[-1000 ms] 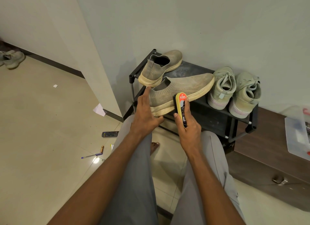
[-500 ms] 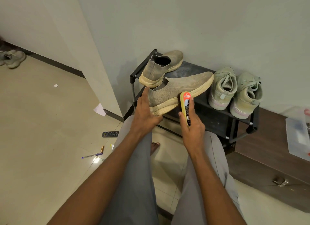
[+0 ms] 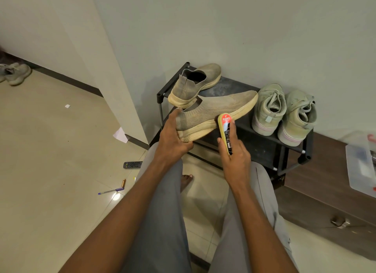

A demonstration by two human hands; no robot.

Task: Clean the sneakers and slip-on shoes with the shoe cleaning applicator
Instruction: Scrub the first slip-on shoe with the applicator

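Shoe cleaning applicator (image 3: 226, 133), yellow sponge edge turned toward the shoe, sits pinched in the right hand (image 3: 234, 154), fingers along its back and thumb on the near side, so the sponge can press flat against the sole. Just left of it, the left hand (image 3: 171, 139) grasps the heel of the slip-on shoe (image 3: 215, 114), thumb over the knit collar and fingers beneath, likely to steady it and hold it out from the shoe rack (image 3: 264, 148) while it is rubbed. The applicator's tip touches the shoe's cream sole near mid-length. Beyond the left hand, the second slip-on (image 3: 195, 85) rests on the rack's top, heel outward. Farther right of the right hand, the two sneakers (image 3: 284, 114) stand side by side against the wall, probably waiting their turn.
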